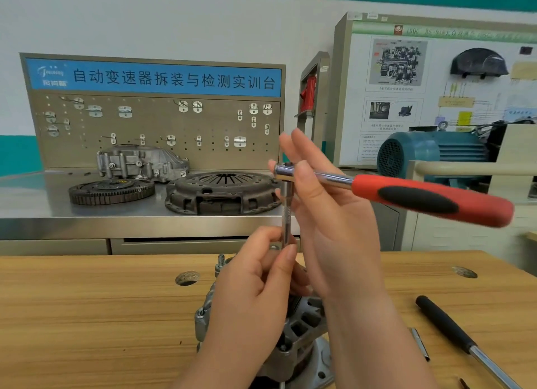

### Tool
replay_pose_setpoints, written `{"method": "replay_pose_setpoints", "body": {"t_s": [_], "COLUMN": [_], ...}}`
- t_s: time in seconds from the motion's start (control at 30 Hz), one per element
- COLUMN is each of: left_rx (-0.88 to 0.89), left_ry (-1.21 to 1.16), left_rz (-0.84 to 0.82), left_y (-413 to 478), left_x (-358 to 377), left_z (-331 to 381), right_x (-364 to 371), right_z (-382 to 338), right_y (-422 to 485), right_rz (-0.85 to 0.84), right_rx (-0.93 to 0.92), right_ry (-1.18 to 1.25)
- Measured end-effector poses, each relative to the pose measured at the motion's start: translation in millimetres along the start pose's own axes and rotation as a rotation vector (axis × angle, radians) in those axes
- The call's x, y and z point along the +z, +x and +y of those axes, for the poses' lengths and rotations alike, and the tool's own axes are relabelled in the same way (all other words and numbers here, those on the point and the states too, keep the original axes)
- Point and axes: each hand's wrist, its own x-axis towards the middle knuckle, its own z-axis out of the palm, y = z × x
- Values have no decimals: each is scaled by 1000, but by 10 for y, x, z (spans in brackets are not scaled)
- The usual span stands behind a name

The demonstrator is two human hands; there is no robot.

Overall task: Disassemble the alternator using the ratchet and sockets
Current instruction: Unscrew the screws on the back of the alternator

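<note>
Head: ratchet [430, 199] in hands [255, 290] [328, 211] (alternator [302, 327] below)

Wooden table [87, 316] up front, a round hole [187, 278] cut in its top. Behind it, a steel bench [35, 202] carries a toothed flywheel [112, 189] on the left, a dark clutch cover [220, 192] beside it and a grey metal casing [142, 163] at the back. A pegboard [157, 127] with hooks stands above, blue sign [154, 79] across the top. Off right, a blue motor [430, 153] sits before a diagram board [436, 98].
</note>
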Motion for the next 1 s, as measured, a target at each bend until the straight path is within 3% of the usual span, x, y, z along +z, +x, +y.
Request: {"method": "replay_pose_setpoints", "body": {"t_s": [0.23,0.47,0.7,0.77,0.93,1.0], "left_rx": [40,-8,38,42,-7,0], "left_ry": [-31,-57,19,32,-9,-17], "left_rz": [-24,16,-11,-6,37,34], "left_y": [-3,3,-2,1,0,-7], "left_x": [-16,10,-29,-25,2,4], "left_z": [28,-4,0,4,-18,-13], "right_x": [0,6,11,18,-4,-9], "right_z": [-15,5,-1,1,11,7], "right_y": [0,-5,-4,2,-7,-6], "right_rz": [-11,-53,-60,-44,-56,-86], "right_rx": [223,-63,281,246,-53,-36], "right_ry": [67,-92,92,68,-104,-77]}}
